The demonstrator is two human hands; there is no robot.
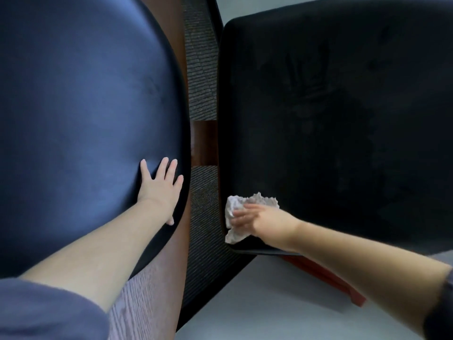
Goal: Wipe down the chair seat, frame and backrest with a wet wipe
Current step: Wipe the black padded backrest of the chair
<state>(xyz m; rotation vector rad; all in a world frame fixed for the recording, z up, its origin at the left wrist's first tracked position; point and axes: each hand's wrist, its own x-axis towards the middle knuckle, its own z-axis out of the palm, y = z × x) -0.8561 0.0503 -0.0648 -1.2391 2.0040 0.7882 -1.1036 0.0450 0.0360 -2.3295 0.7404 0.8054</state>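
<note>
Carpet shows between backrest and seat. Left hand lies flat on the backrest, fingers spread; right hand presses crumpled wipe, fingers extended, on the seat's near-left corner.

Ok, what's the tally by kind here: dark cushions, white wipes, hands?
Dark cushions: 2, left cushion, right cushion
White wipes: 1, wipe
Hands: 2, left hand, right hand
Total: 5
</note>
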